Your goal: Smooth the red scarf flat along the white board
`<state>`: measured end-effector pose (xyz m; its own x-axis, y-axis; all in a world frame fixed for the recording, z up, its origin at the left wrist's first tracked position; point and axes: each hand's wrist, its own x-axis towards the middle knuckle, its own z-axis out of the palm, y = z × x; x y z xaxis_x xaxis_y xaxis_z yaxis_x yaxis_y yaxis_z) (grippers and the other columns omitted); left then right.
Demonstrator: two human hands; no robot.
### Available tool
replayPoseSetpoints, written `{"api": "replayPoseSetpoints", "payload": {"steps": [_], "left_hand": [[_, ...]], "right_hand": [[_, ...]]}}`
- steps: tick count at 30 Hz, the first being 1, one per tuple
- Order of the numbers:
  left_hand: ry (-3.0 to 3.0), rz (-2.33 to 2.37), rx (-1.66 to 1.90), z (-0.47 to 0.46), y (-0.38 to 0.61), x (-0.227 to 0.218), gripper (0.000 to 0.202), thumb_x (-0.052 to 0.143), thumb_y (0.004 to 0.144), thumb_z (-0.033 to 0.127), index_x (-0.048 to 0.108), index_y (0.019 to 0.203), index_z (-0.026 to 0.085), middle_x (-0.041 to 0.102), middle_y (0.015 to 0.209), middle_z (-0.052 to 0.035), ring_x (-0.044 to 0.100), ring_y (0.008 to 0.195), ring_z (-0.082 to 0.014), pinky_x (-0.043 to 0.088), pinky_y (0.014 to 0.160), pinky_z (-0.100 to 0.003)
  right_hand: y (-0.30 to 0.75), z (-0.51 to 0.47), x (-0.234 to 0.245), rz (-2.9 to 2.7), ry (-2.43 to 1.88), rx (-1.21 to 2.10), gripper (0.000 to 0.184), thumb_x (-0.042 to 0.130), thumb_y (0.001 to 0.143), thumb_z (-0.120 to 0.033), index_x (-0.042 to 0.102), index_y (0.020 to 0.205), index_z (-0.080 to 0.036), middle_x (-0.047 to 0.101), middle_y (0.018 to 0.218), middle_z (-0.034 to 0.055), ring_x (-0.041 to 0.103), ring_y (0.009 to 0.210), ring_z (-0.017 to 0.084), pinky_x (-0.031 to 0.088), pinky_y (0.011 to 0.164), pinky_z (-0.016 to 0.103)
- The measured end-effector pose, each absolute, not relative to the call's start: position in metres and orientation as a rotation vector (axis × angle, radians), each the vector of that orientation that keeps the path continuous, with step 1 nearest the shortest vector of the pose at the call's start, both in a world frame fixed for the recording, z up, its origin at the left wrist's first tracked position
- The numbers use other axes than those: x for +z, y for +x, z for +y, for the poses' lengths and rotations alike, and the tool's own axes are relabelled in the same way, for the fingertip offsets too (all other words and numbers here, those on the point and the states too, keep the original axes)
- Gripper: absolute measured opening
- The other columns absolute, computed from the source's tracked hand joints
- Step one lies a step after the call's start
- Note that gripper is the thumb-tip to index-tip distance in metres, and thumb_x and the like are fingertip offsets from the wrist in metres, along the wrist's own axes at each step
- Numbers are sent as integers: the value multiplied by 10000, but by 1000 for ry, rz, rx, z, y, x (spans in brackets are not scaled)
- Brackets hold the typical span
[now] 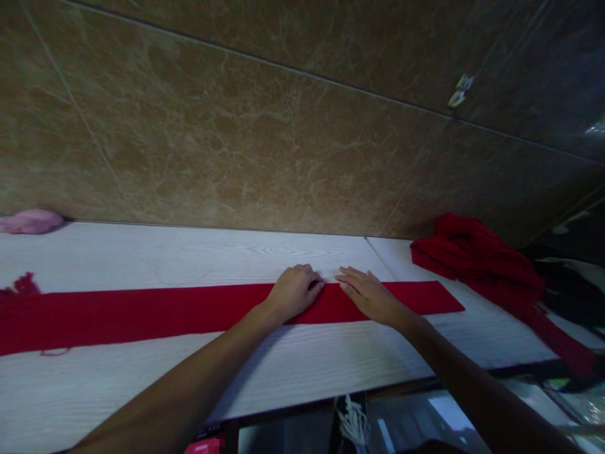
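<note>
A long, flat strip of red cloth (142, 312) lies lengthwise on the white wood-grain tabletop (302, 366), with loose frayed threads at its left end and a slanted cut at its right end. My left hand (295, 293) rests on the strip near its far edge, fingers curled and thumb pressed in on the cloth. Just to the right, my right hand (371, 296) lies over the same strip with its fingers stretched out, the tips by the far edge. A small gap separates the two hands.
A crumpled heap of red cloth (477, 258) sits at the right against the brown marbled wall (265, 139), trailing towards the front edge. At the far left is a pink bundle (33, 221). White cords (352, 419) hang below the table's near edge.
</note>
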<state>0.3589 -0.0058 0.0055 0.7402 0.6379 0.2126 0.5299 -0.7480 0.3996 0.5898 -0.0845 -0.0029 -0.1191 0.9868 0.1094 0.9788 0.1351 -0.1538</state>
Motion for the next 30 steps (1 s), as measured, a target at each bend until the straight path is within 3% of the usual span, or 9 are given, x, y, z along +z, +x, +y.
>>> {"api": "replayPoseSetpoints", "payload": {"steps": [3,5,12,19,24,30], "left_hand": [[2674,930,472,-8,359,9,301,533,1066,263,814,1121,169,771,1075,-109,703,1047,-262,538,960,-387],[2692,945,468,-10,359,12,301,532,1074,286,809,1095,168,767,1068,-109,704,1048,-258,539,942,-371],[2637,1081,437,-13,358,15,401,466,1108,446,773,1088,189,791,1090,-96,750,962,-251,552,825,-344],[2657,1213,310,-12,357,21,456,404,1117,475,767,1162,201,816,1045,-128,777,949,-284,554,810,-363],[2660,1241,305,-11,358,24,479,404,1114,494,783,1153,204,818,1010,-131,780,956,-284,557,828,-363],[2672,1225,282,-12,360,24,508,413,1108,519,806,1077,200,820,986,-135,784,947,-290,569,836,-377]], "right_hand": [[580,-72,2,-2151,-1977,-34,376,403,1115,-380,735,1198,-225,738,1268,116,654,1207,236,461,1064,421],[571,-66,0,-2102,-2008,-85,335,427,1110,-368,726,1103,-215,745,1120,105,665,1102,233,458,968,381],[557,-67,-3,-2028,-2096,-154,416,407,1125,-410,671,876,-208,726,965,93,649,973,218,384,871,332],[562,-65,8,-1949,-2219,-3,562,355,1123,-531,659,765,-220,723,816,89,618,756,203,306,674,329],[576,-57,18,-1973,-2198,250,654,341,1099,-608,577,626,-222,640,666,63,565,669,190,308,634,316],[587,-55,25,-1983,-2130,461,664,288,1065,-668,342,550,-252,411,546,11,395,561,156,306,591,317]]}}
